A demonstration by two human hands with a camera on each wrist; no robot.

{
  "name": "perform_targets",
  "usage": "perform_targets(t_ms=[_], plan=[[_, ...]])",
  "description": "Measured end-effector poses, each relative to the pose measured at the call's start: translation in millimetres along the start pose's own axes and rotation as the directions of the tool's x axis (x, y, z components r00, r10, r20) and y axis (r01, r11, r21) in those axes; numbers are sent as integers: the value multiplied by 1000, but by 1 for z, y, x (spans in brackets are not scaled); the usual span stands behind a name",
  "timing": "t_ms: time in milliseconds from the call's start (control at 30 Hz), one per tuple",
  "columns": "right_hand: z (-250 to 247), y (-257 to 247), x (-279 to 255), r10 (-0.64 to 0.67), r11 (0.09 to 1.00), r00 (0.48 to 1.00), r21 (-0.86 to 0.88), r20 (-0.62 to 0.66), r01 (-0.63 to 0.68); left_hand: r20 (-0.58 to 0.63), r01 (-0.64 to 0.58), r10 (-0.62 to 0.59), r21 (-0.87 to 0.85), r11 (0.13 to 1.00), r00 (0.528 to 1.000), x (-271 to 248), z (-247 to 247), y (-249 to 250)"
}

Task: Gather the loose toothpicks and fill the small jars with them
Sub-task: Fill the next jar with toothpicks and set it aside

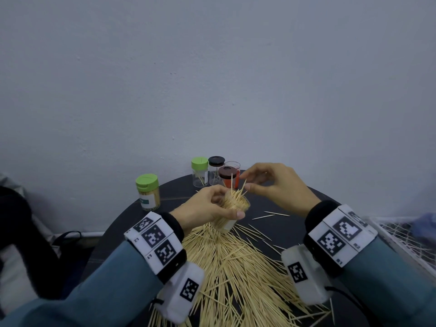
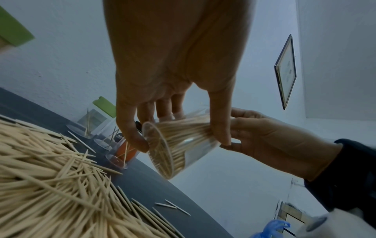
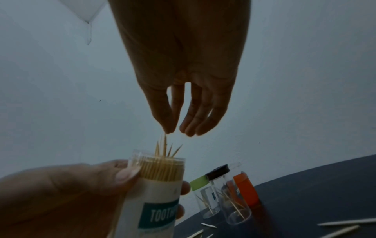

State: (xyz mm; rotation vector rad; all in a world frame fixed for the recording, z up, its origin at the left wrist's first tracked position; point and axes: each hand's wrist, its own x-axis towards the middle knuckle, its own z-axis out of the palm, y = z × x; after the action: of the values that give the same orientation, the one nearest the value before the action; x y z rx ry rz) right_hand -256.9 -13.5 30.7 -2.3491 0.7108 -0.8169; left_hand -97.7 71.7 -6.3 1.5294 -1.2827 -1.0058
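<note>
My left hand [image 1: 207, 210] grips a clear, lidless jar [image 1: 227, 226] packed with toothpicks and holds it tilted above the loose toothpick pile [image 1: 236, 267]. A few sticks poke out of its mouth. My right hand [image 1: 249, 186] hovers at the mouth, thumb and forefinger pinching the tip of one protruding toothpick [image 3: 165, 141]. In the left wrist view, left hand [image 2: 175, 90] fingers wrap the jar [image 2: 179, 153] with the right hand [image 2: 274, 141] behind. In the right wrist view, the right hand [image 3: 168, 128] is over the jar [image 3: 160, 185].
A full green-lidded jar [image 1: 148, 192] stands at the round dark table's [image 1: 295, 232] left edge. At the back stand a green-lidded jar [image 1: 199, 172], a black-lidded jar [image 1: 216, 169] and an orange-labelled one [image 1: 228, 178], nearly empty. Stray toothpicks [image 1: 264, 217] lie right. A wire rack [image 1: 401, 234] is beside the table.
</note>
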Motion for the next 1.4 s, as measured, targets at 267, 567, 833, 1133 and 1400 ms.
perform_targets(t_ms=[267,567,833,1133,1400], plan=[[13,1,0,-23,996,1000,-86,0,23,10,-1,1,-2,1000,1000,0,0,0],[19,4,-1,-26,999,999,22,27,25,26,0,0,19,1000,1000,0,0,0],[21,1,-6,32,999,988,7,148,-34,-24,13,-14,-23,1000,1000,0,-5,-3],[29,-1,-22,119,992,948,9,294,-127,-23,-3,3,-28,1000,1000,4,-3,-2],[25,-13,-28,136,990,941,-8,309,-140,-6,-31,31,-40,999,999,2,1,4]])
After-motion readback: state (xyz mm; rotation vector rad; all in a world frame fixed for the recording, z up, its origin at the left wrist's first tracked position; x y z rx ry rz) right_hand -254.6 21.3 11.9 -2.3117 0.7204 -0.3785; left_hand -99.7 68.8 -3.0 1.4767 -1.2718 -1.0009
